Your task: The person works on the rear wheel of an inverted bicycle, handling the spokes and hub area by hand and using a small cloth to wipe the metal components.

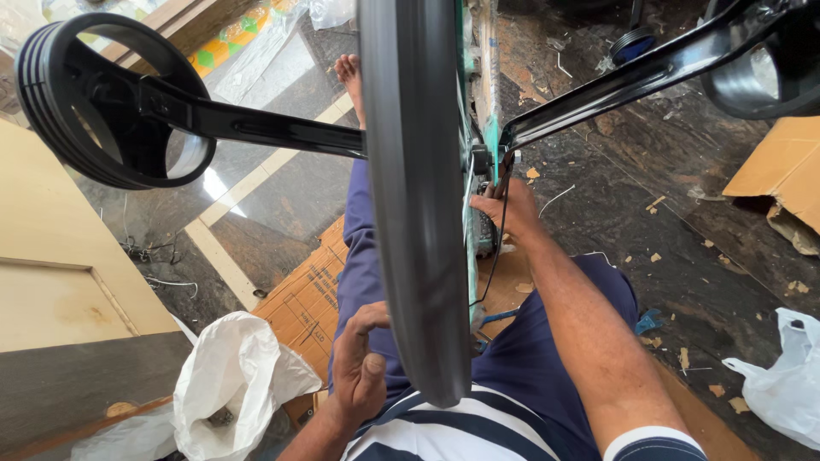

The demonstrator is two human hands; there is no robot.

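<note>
Between the person's knees, an upturned child's bicycle stands with its large grey wheel [416, 196] running edge-on up the middle of the view. At its lower left edge the left hand [359, 369] rests against the tyre, fingers curled and thumb up, touching rather than gripping. On the far side the right hand [504, 209] is closed around a thin dark tool or cable [498, 230] at the axle [483, 160], beside the teal frame [493, 137]; what exactly it pinches cannot be told. Two black arms reach out from the axle to small training wheels, the left one [111, 101] over the tiled floor, the right one [760, 72] cut off by the picture's top corner. Flattened cardboard [307, 294] lies under the legs. A white plastic bag [235, 376] crowds the left hand's side; open dark floor [683, 222] with scraps lies to the right.
</note>
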